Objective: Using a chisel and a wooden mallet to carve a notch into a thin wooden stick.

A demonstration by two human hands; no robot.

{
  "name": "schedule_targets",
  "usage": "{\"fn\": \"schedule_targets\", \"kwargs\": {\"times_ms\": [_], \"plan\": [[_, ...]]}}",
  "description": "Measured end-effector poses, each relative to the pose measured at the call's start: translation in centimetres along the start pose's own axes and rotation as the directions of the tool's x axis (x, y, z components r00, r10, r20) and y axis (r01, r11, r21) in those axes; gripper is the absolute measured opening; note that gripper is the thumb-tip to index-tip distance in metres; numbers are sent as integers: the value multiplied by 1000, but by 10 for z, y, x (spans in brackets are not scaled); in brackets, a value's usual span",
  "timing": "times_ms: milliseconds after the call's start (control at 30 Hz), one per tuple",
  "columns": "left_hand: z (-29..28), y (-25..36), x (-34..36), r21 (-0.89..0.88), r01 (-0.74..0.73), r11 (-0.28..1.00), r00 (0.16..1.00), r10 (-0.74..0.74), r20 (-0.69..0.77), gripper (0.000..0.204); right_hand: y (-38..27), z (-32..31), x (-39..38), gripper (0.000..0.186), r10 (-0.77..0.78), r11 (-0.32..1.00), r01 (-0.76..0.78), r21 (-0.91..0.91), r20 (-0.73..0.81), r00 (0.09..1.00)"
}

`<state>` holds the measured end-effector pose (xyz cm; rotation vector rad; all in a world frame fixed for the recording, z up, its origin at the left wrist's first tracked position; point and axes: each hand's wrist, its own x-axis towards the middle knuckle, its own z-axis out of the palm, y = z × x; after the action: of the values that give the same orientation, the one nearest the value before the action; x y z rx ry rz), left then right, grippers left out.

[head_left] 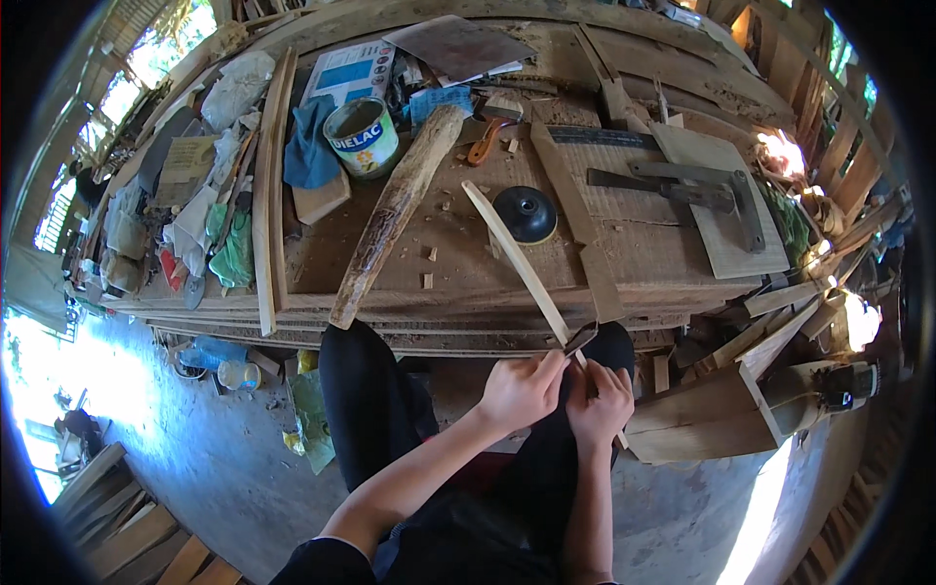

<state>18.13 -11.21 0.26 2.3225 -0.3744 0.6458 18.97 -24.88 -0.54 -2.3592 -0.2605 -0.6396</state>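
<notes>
A thin pale wood strip [522,263] slants from the bench top over its front edge down to my lap, passing between my hands. My left hand [525,392] is closed, its fingertips meeting a small dark metal blade [582,337] that lies across the strip. Just right of it, my right hand [600,405] is wrapped round the strip's lower part, and the strip's near end shows below that hand. Fingers hide part of the blade and strip. Close to the strip's far end sits a round black rubber disc pad [526,214].
The wooden bench [458,278] carries a rough bark-edged stick [400,214], a tin can [361,138], a blue cloth [312,141], an orange-handled brush [492,132] and a metal square [746,210]. Bags and tools crowd the left. A wooden board [697,419] leans beside my right knee.
</notes>
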Motion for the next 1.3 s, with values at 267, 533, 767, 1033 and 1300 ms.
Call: {"fn": "schedule_targets", "kwargs": {"times_ms": [267, 533, 767, 1033, 1300], "plan": [[-4, 7, 4, 31, -24, 999, 1000, 24, 12, 19, 2, -1, 2, 5, 18, 999, -19, 48, 23, 1000], [-3, 8, 3, 69, 58, 996, 995, -63, 82, 7, 2, -4, 3, 6, -7, 998, 6, 57, 29, 1000], [-12, 8, -10, 71, 19, 997, 990, -29, 137, 7, 2, -3, -1, 6, -11, 999, 9, 41, 41, 999], [-12, 5, -12, 41, -9, 999, 992, 4, 126, 11, 5, -3, -4, 5, 5, 1000, -5, -25, 9, 1000], [-13, 0, 0, 103, 0, 995, 992, -13, 128, 3, 0, 7, -4, 10, -56, 998, 56, 1, 26, 998]]}}
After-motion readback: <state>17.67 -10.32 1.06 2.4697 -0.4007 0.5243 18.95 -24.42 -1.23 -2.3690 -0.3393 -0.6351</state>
